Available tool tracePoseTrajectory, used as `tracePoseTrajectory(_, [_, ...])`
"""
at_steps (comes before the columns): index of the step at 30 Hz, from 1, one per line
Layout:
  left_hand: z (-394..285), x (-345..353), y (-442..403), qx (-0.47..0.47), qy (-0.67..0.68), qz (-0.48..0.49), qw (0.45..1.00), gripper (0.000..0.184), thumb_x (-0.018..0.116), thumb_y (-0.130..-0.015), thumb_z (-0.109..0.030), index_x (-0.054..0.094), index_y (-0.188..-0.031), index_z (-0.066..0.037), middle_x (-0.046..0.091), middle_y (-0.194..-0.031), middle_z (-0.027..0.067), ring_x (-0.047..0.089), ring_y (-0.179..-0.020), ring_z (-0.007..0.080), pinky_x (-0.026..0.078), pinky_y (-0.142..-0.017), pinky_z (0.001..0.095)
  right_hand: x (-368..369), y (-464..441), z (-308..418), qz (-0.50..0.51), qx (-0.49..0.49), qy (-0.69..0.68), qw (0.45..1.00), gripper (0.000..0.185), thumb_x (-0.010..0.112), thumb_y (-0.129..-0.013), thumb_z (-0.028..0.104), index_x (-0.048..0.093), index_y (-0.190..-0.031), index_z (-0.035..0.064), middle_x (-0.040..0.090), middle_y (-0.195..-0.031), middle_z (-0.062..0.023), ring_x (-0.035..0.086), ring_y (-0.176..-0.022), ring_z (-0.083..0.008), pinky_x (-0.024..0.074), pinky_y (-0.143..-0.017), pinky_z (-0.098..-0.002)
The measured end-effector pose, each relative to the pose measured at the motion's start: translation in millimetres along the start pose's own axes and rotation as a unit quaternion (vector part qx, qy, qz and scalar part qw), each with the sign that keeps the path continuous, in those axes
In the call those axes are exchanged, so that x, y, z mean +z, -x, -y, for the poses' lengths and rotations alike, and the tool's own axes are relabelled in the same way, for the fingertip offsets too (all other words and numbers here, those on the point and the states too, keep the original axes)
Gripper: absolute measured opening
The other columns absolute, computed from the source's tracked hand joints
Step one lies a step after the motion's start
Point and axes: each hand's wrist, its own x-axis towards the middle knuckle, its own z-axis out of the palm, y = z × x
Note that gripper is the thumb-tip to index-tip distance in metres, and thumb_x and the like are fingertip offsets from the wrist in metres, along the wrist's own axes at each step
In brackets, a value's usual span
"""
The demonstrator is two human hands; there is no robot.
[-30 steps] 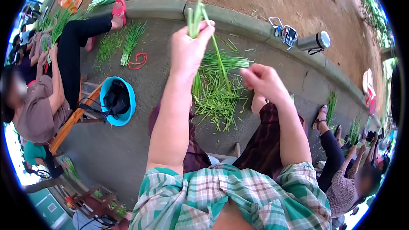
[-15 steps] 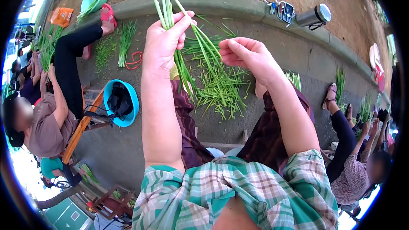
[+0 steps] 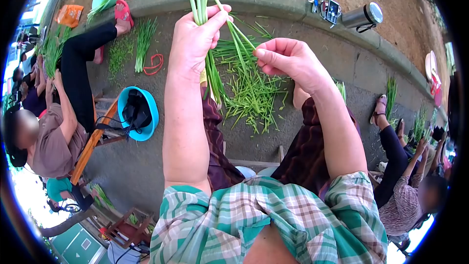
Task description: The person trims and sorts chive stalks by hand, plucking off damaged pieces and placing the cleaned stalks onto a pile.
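My left hand [image 3: 195, 41] is closed round a small bunch of green stalks [image 3: 201, 4]; their pale ends stick up above the fingers and their green ends hang below. One stalk slants off to the right of the bunch. My right hand [image 3: 289, 61] pinches that slanting stalk [image 3: 243, 35] between thumb and forefinger. Below and between the hands, a pile of short cut green pieces [image 3: 256, 95] lies on the grey ground, with longer stalks [image 3: 224, 51] at its upper edge.
A blue basin [image 3: 153, 112] holding a black bag stands at left, beside a wooden chair and a seated person [image 3: 53, 132]. Behind runs a concrete kerb [image 3: 264, 1] with a metal flask [image 3: 359, 17]. Another person [image 3: 400, 200] sits at lower right.
My left hand has come down and turned, showing the bunch's hanging ends. My right hand has moved up and left and taken hold of the slanting stalk.
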Motion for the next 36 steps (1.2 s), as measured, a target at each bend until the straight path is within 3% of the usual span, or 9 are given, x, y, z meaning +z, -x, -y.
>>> tracePoseTrajectory(8, [3.0,-0.4,-0.4,0.009,0.022,-0.016,1.000,0.024,0.068,-0.090,-0.014,0.068,-0.109,0.000,0.069,-0.093,0.0054,0.045,-0.059,0.0014,0.034,-0.049,0.0168,0.9,-12.0,-14.1,-0.059,-0.082,0.049,0.994,0.023,0.068,-0.092,0.026,0.066,-0.097,0.0039,0.062,-0.078,0.0039,0.056,-0.069,-0.0041,0.0454,-0.065,-0.0198])
tracePoseTrajectory(14, [6.0,4.1,-3.5,0.021,0.083,-0.021,0.996,0.024,0.067,-0.091,-0.013,0.066,-0.110,0.001,0.069,-0.095,0.0071,0.046,-0.061,0.0021,0.035,-0.049,0.0168,-2.4,-20.8,-19.5,-0.138,-0.110,-0.112,0.978,0.018,0.067,-0.093,0.027,0.065,-0.095,0.0091,0.063,-0.082,0.0042,0.057,-0.072,-0.0040,0.0468,-0.067,-0.0191])
tracePoseTrajectory(18, [2.0,-16.3,-10.3,0.058,0.149,-0.107,0.981,0.025,0.066,-0.092,-0.014,0.064,-0.113,0.000,0.066,-0.098,0.0058,0.047,-0.062,0.0035,0.036,-0.050,0.0172,-15.7,-18.6,-14.0,-0.193,-0.092,-0.156,0.964,0.021,0.066,-0.094,0.022,0.063,-0.101,0.0026,0.066,-0.085,-0.0027,0.061,-0.073,-0.0080,0.0517,-0.067,-0.0219])
tracePoseTrajectory(19, [0.6,-20.4,-10.8,0.060,0.164,-0.118,0.978,0.022,0.067,-0.091,-0.013,0.066,-0.109,0.000,0.067,-0.094,0.0068,0.048,-0.060,0.0040,0.038,-0.049,0.0179,-20.2,-16.1,-12.0,-0.175,-0.075,-0.113,0.975,0.023,0.063,-0.095,0.027,0.061,-0.103,0.0053,0.066,-0.094,-0.0029,0.063,-0.084,-0.0093,0.0538,-0.080,-0.0261])
tracePoseTrajectory(23, [-1.4,-37.4,-10.6,0.055,0.209,-0.119,0.969,0.023,0.068,-0.091,-0.012,0.065,-0.111,0.000,0.067,-0.097,0.0089,0.048,-0.062,0.0058,0.039,-0.050,0.0192,-23.6,-17.2,-15.3,-0.149,-0.042,-0.051,0.987,0.024,0.060,-0.097,0.027,0.061,-0.103,0.0038,0.067,-0.098,-0.0058,0.065,-0.093,-0.0122,0.0538,-0.082,-0.0273])
tracePoseTrajectory(25, [-1.5,-42.1,-10.8,0.052,0.218,-0.115,0.968,0.024,0.068,-0.091,-0.012,0.064,-0.111,0.000,0.067,-0.098,0.0089,0.048,-0.063,0.0059,0.039,-0.050,0.0193,-19.8,-16.1,-15.8,-0.131,-0.043,0.063,0.988,0.025,0.058,-0.097,0.027,0.061,-0.103,0.0025,0.068,-0.102,-0.0084,0.066,-0.097,-0.0148,0.0542,-0.084,-0.0283])
tracePoseTrajectory(29, [-2.4,-43.3,-10.4,0.044,0.209,-0.120,0.969,0.030,0.065,-0.093,-0.012,0.059,-0.120,-0.001,0.065,-0.104,0.0077,0.047,-0.066,0.0059,0.038,-0.052,0.0188,-12.4,-11.3,-10.6,-0.079,0.012,0.010,0.997,0.026,0.056,-0.098,0.023,0.060,-0.107,-0.0002,0.068,-0.099,-0.0091,0.068,-0.088,-0.0142,0.0559,-0.080,-0.0276])
tracePoseTrajectory(36, [-3.2,-44.9,-10.6,0.051,0.206,-0.121,0.970,0.030,0.065,-0.093,-0.012,0.059,-0.120,-0.001,0.066,-0.104,0.0081,0.047,-0.066,0.0060,0.038,-0.052,0.0188,-11.4,-10.2,-12.4,-0.022,-0.006,0.045,0.999,0.025,0.060,-0.097,0.021,0.063,-0.108,-0.0009,0.067,-0.090,-0.0038,0.065,-0.077,-0.0090,0.0558,-0.074,-0.0240])
